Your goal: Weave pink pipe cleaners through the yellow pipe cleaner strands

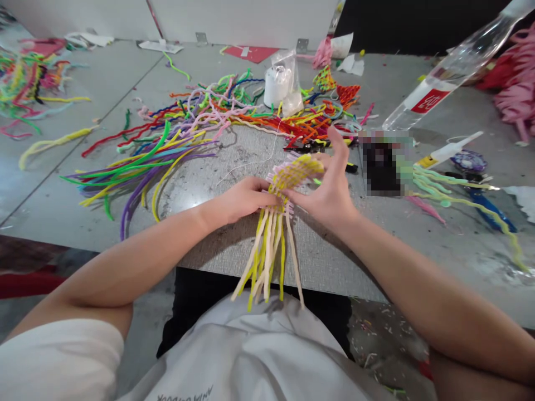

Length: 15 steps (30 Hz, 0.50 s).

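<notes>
A woven piece (292,175) of yellow and pale pink fuzzy strands is held above the table's front part. Its loose yellow and cream ends (271,245) hang down over the table edge toward my lap. From the left, my left hand (242,200) pinches the lower left side of the weave, fingertips partly hidden behind it. On the other side, my right hand (330,189) grips the right edge with its thumb at the front, while one finger points up away from the piece.
Colourful fuzzy strands (125,172) lie left and behind. A white thread spool (273,86) stands at the back. To the right are a plastic bottle (438,83), a white-tipped tube (451,150), blue-handled pliers (489,209) and pale green strands (438,186).
</notes>
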Tool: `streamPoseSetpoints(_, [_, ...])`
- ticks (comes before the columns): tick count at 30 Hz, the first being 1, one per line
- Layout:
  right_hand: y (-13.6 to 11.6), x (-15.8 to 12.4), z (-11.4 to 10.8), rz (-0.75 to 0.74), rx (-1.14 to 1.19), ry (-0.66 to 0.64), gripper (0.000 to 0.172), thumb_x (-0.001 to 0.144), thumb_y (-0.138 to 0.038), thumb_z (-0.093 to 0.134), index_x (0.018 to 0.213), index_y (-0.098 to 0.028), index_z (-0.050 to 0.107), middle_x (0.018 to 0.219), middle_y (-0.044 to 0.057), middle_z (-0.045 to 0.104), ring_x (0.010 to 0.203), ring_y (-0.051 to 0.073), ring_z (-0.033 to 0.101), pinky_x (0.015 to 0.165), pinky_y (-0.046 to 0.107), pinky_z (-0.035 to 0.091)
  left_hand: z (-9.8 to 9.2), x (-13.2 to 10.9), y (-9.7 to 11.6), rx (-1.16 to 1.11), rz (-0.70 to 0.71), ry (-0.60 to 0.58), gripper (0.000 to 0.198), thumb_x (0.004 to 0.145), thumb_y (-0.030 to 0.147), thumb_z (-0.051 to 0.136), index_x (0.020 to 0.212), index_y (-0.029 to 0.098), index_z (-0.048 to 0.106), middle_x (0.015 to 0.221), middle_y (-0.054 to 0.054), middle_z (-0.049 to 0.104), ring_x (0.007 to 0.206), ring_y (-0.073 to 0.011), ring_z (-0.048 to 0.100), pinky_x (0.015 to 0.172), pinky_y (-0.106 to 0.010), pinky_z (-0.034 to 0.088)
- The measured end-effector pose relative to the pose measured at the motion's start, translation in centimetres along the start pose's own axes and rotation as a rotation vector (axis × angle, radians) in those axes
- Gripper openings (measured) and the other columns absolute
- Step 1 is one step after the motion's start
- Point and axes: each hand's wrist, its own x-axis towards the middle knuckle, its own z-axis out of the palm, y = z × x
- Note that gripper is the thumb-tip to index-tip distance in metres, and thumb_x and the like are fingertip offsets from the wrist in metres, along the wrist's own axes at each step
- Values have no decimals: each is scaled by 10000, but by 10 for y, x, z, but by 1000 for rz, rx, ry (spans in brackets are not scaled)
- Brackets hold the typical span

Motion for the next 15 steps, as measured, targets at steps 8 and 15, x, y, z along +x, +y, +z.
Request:
streamPoseSetpoints(8, [-21,1,-9,-186,-406,-49,1012,908,-387,837,1762,-354,294,1731,188,436,1594,519,410,1267,771,371,3,-3,6,164,52,-54,158,855,327,808,852,170,824,758,-17,744,660,-136,629,641,-271,479])
streamPoseSetpoints(15, [-31,0,-7,-178,-506,-14,883,899,-401,837,1688,-321,448,1675,181,487,1522,517,430,1218,728,407,2,-6,10,141,35,-59,129,826,297,794,823,168,808,747,-22,748,658,-144,634,623,-265,474])
